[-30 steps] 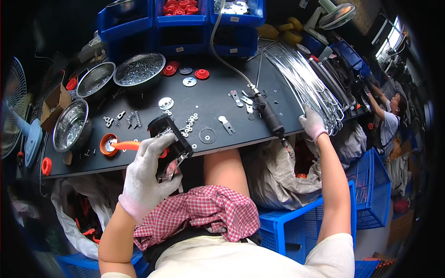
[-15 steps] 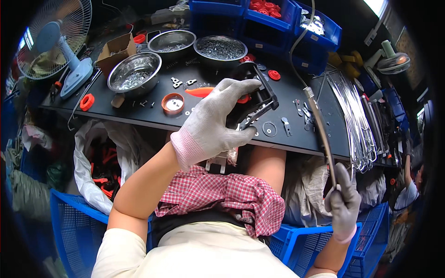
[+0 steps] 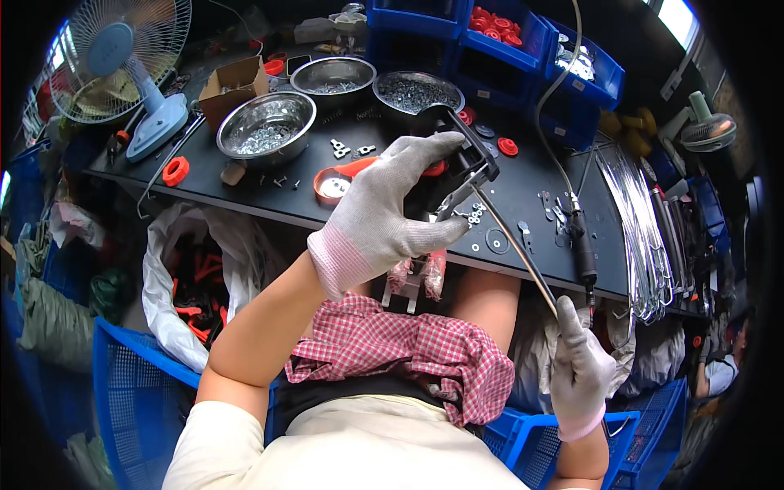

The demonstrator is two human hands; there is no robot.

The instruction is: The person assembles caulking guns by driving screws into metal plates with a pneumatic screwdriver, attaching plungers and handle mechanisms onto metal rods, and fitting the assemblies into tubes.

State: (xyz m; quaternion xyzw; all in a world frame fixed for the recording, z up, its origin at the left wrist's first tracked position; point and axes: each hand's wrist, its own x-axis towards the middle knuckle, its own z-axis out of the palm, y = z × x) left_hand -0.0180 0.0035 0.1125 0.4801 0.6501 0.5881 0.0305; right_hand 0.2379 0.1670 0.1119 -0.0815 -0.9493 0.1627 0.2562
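Dark fisheye rim, glinting bowls

Near the centre, our gloved left hand grips a black part over the edge of the worktop. At four o'clock, our gloved right hand holds a metal rod slanting toward eleven, its far end at the black part; we cannot tell whether it enters. We see steel bowls between ten and twelve o'clock and a black hose-fed tool at three.

Black workbench, bright window, dim lighting
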